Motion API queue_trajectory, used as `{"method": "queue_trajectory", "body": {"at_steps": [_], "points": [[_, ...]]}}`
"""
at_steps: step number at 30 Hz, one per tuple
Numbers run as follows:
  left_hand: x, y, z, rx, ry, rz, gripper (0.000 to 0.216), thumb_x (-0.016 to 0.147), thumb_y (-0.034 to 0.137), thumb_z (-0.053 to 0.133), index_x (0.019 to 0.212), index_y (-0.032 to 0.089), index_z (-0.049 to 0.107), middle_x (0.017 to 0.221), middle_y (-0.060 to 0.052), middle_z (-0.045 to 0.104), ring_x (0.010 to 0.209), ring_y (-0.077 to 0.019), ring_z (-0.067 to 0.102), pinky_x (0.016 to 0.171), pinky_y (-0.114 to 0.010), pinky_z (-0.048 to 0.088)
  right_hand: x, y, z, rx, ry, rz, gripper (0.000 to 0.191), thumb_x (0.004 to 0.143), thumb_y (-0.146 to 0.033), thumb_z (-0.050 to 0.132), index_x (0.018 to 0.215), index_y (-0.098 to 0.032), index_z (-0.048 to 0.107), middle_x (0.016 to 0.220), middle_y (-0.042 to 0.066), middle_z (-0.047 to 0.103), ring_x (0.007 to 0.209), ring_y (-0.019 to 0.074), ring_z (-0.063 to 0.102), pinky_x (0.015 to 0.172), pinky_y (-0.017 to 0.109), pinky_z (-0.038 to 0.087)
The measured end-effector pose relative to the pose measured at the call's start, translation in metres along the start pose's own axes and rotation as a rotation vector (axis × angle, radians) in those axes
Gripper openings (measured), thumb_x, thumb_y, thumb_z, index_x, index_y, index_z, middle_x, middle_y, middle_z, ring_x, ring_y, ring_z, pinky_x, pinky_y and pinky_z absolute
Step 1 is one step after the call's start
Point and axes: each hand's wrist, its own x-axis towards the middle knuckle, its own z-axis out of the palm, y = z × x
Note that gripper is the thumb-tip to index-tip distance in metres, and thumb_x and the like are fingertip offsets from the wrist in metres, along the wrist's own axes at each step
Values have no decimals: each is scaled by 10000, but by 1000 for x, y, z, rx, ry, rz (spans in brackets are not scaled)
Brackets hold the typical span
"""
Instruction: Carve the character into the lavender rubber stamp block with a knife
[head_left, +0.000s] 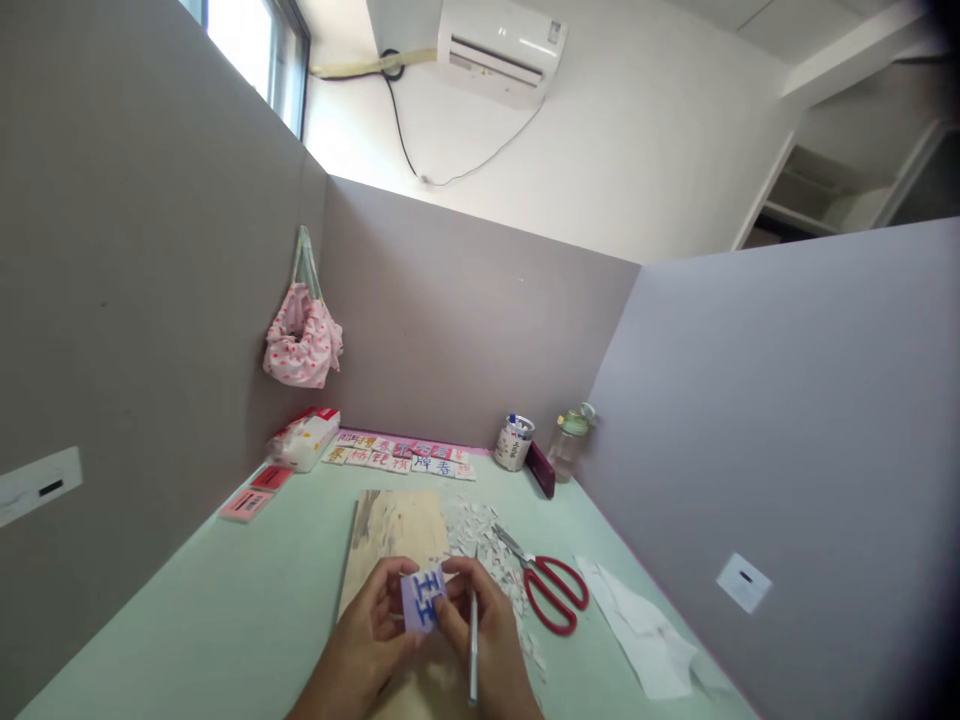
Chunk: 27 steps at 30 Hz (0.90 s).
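Observation:
Both of my hands meet low in the middle of the view over a wooden board. My left hand pinches the left edge of a small pale paper piece with a blue cut-out character on it. My right hand grips the paper's right edge. A thin silver craft knife is tucked between the fingers of that same right hand, running toward me.
Paper scraps litter the board's right side. Red scissors and white paper lie to the right. At the back stand character cards, a pen cup, a jar and a tissue pack. Grey partitions enclose the green desk.

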Motion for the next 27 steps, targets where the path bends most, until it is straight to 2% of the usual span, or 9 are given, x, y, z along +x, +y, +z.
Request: {"method": "queue_trajectory", "body": {"at_steps": [8,16,21,27], "points": [[-3,7,3,-24,-18,-32,646,633,351,914,1132,241,520,1150,-112,675,1126,-311,650,1015,-414,499,2,4,-1,22,-6,12,260,744,-303,734,963,-173,681,707,11,633,681,211,614,666,305,507],[0,-1,-3,-29,-36,-13,648,615,361,927,1119,250,535,1126,-101,668,1134,-315,643,1007,-405,495,3,3,-1,61,-30,17,317,771,-439,758,945,-190,668,662,-9,587,604,186,573,593,285,495],[2,-4,-7,-8,-48,-1,620,642,316,908,1123,253,522,1052,-86,691,1022,-274,670,962,-379,497,4,4,0,78,-41,24,361,768,-496,755,943,-194,658,625,-26,554,535,166,536,558,281,476],[3,-3,-5,-8,-34,-12,587,646,232,880,1121,251,536,1080,-86,689,1051,-271,667,966,-363,497,5,4,-1,69,-42,32,355,756,-488,762,931,-195,664,637,-20,567,552,168,530,574,285,468]]}}
